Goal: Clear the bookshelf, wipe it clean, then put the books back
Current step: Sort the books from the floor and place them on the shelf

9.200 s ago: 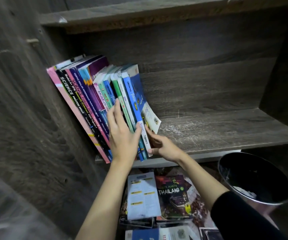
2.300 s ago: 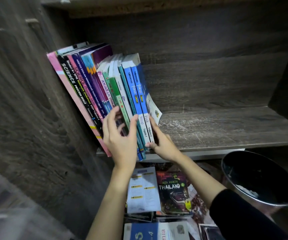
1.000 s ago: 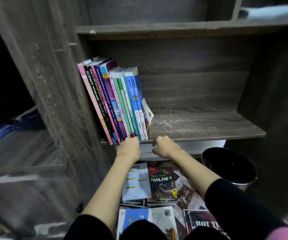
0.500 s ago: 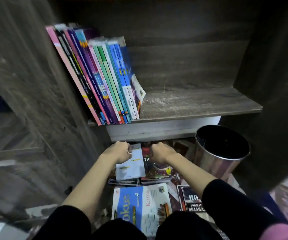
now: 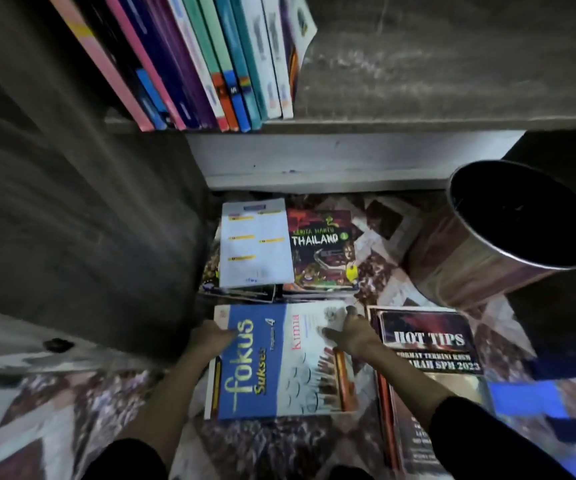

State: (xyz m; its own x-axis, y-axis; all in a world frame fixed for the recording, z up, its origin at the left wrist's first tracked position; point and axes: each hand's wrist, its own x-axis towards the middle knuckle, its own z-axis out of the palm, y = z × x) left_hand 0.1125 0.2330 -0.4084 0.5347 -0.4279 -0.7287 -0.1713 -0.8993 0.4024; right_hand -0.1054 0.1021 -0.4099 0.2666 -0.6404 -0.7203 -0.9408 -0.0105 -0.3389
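Observation:
A blue and white "Fokus" book (image 5: 272,368) lies flat on the patterned floor below the shelf. My left hand (image 5: 210,337) holds its left edge, thumb on the cover. My right hand (image 5: 349,332) holds its upper right edge, thumb and a finger spread on the cover. Several books (image 5: 210,64) stand leaning left at the left end of the wooden shelf board (image 5: 418,81); the rest of the board is bare and streaked. More books lie on the floor: a pale booklet (image 5: 255,244), a "Thailand" book (image 5: 321,251) and a "Hot Tips" book (image 5: 432,344).
A shiny metal bin (image 5: 480,265) stands on the floor at the right, close to the "Hot Tips" book. The bookshelf's dark side panel (image 5: 89,220) rises at the left, right beside my left hand.
My view has tilted down to the floor. Both hands left the shelf's books, dropped past the pale booklet and "Thailand" book, and now hold the "Fokus" book nearer to me.

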